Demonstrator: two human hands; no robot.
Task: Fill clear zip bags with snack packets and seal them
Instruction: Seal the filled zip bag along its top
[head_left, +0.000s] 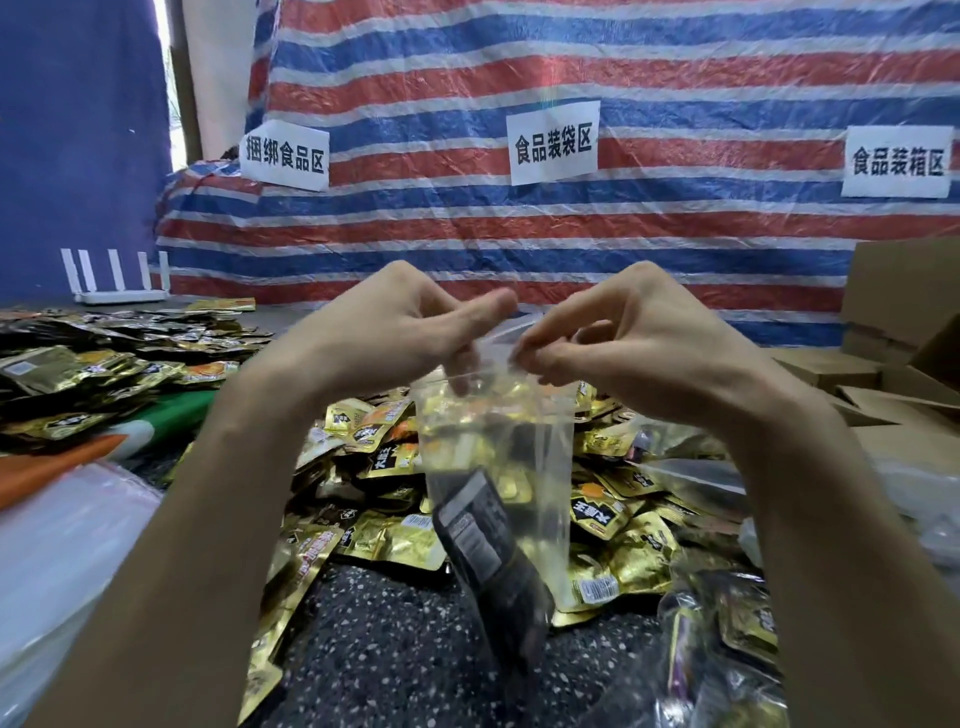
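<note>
I see my left hand at 11 o'clock and right hand at 1 pinching the mouth of the clear bag, which hangs at centre above the packet heap. Slack film between the pinches could misalign the zip; a slip drops it.

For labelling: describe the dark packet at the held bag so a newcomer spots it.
Before the striped tarp, left hand and right hand pinch a clear bag by its top. The dark packet hangs tilted at its lower left: black with print; the packets around are gold.
</note>
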